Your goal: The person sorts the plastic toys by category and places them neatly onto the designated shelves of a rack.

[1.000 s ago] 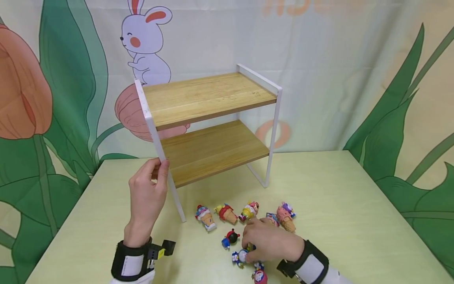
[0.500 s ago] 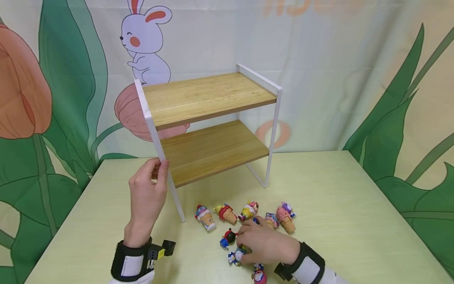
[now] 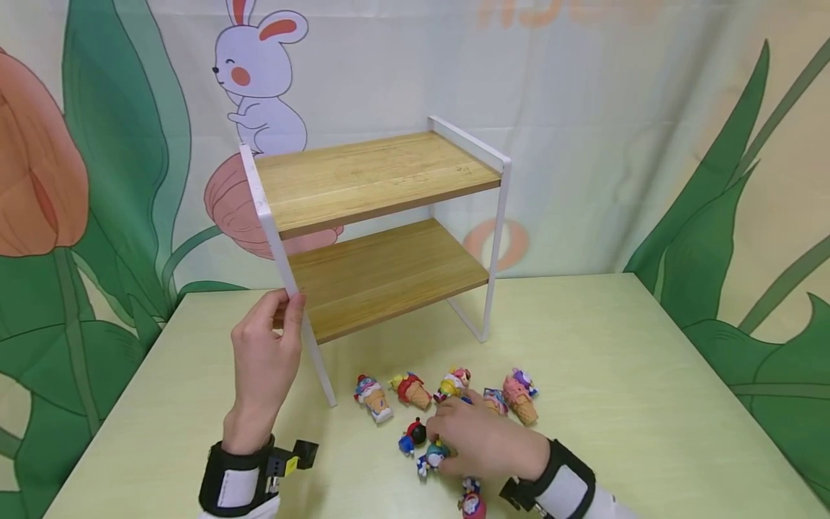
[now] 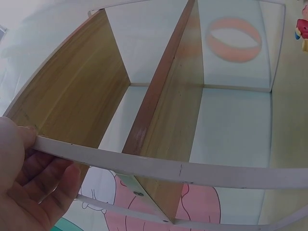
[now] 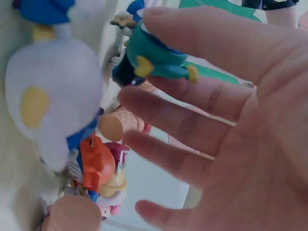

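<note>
In the head view my left hand [image 3: 267, 360] pinches the white metal side frame [image 3: 283, 263] of a two-tier shelf with wooden boards [image 3: 382, 180]. The left wrist view shows the thumb and curled fingers at that frame [image 4: 159, 168]. My right hand [image 3: 489, 436] is low over the tabletop among small toy figurines. Its thumb and index finger pinch a teal toy figurine [image 5: 156, 53] with yellow parts; the other fingers stay extended. Just left of it lies a red, black and blue figurine [image 3: 413, 436]. A pink and blue figurine [image 3: 472, 499] lies in front.
Ice-cream-cone figurines [image 3: 372, 398] and others lie in a row before the shelf, including a red one [image 3: 411, 389], a yellow one [image 3: 452, 383] and a pink one [image 3: 520, 396]. A printed curtain [image 3: 583, 144] hangs behind the pale table [image 3: 616, 375].
My right hand has moved slightly left. The figurine at its fingertips has turned, its teal side now showing. The red, black and blue figurine has shifted left. My left hand keeps its hold on the frame.
</note>
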`<state>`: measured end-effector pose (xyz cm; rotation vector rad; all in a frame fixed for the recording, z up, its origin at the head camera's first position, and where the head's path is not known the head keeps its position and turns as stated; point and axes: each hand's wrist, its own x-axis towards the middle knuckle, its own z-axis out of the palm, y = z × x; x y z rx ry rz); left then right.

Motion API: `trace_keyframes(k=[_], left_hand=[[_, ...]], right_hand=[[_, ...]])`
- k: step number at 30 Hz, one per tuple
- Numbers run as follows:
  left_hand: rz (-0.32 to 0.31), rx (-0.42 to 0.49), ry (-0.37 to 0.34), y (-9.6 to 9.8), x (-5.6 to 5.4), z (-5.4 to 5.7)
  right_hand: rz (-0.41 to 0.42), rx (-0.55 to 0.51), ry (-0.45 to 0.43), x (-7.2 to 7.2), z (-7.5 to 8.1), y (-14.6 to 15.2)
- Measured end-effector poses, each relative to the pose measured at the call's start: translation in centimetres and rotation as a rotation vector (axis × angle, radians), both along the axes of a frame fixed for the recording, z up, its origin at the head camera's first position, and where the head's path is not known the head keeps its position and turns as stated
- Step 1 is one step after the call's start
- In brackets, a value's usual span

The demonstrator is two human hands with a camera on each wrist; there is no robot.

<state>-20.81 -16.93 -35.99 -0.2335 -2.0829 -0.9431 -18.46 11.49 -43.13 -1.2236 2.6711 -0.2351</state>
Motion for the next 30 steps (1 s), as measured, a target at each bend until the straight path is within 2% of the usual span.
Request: trace_keyframes(k=[5,9,22,30], left_hand=[[0.0,0.001,0.001,0.0,0.0,-0.1],[0.002,-0.002,0.001,0.0,0.0,-0.1],[0.0,0.002,-0.001,0.0,0.0,-0.1],[0.005,-0.003,-0.009,0.1,0.1,0.0]], right_hand=[[0.005,-0.133,-0.034,-0.4,0.5,0.2],[-0.026,-0.196,-0.086,-0.5,0.9,0.3],[-0.078,-0.291,-0.128,-1.1,1.7,0.9],[-0.126,-0.302,-0.126,-1.2,2.0,1.1]])
